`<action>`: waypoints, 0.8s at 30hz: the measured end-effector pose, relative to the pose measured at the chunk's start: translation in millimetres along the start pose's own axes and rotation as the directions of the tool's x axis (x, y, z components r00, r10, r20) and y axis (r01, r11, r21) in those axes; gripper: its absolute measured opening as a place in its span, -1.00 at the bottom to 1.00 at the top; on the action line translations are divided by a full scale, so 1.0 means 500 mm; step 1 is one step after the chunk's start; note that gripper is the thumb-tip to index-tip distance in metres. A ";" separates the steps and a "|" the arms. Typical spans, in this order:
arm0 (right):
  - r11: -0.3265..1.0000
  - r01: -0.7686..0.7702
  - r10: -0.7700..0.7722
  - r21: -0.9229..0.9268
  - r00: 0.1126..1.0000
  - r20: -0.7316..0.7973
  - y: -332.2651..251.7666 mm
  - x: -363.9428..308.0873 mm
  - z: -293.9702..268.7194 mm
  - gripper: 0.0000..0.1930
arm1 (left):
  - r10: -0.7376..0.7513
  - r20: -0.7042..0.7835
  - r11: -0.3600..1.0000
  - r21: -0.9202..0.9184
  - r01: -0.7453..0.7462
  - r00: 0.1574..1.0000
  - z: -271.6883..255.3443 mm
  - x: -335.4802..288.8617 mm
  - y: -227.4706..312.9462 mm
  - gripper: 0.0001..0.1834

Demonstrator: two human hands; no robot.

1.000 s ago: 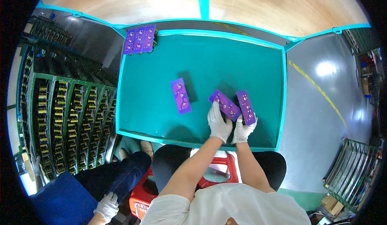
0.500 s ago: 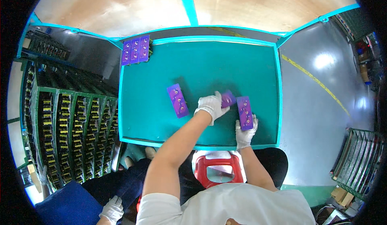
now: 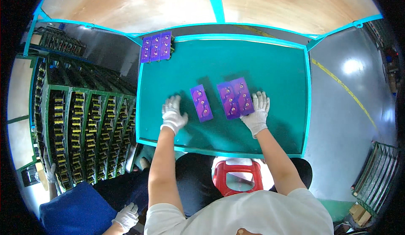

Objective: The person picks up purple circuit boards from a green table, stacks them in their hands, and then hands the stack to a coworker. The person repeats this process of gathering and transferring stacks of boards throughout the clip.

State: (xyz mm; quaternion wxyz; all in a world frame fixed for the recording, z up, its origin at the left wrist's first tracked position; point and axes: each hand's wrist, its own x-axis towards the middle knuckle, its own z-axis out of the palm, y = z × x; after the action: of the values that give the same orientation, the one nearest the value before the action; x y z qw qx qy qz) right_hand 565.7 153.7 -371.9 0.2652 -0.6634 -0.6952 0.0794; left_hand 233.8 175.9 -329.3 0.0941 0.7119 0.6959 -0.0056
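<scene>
Three purple circuit boards with small components lie on the green table mat. One narrow purple board stands alone near the middle. Just right of it, two more, a left board and a right board, sit side by side, edges touching. My gloved left hand hovers left of the single board, fingers apart, holding nothing. Against the right edge of the pair rests my gloved right hand, its fingers stretched out past the board; the thumb is partly hidden by it.
Several similar purple boards stand in a group at the table's far left corner. A tall green rack full of parts is on the left. Beside me sits another person, whose gloved hand rests low. A red stool is under the table's front.
My left hand has let go of a board, now against the right-hand one, and moved left. My right hand has moved farther up the table with its board and opened out. The view has shifted.
</scene>
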 end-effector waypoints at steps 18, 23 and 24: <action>0.451 -0.348 0.241 0.822 0.934 0.263 -0.040 -0.139 -0.020 -0.21 | 0.470 -0.256 0.738 -0.411 -0.536 0.844 0.042 -0.115 0.278 -0.38; 0.560 -0.025 0.061 0.828 0.998 -0.012 -0.104 -0.162 -0.156 -0.31 | 0.408 -0.351 0.548 -0.644 -0.534 0.843 -0.237 -0.231 0.338 -0.31; 0.448 0.015 0.069 0.894 0.996 -0.051 -0.127 -0.174 -0.177 -0.33 | 0.404 -0.444 0.536 -0.594 -0.600 0.800 -0.271 -0.256 0.338 -0.27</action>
State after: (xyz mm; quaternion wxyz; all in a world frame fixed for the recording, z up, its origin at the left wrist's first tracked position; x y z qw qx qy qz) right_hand 549.8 41.6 -290.8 0.6001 -0.4389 -0.5282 0.4102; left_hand 380.6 66.1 -157.1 0.2684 0.7832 0.4116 0.3810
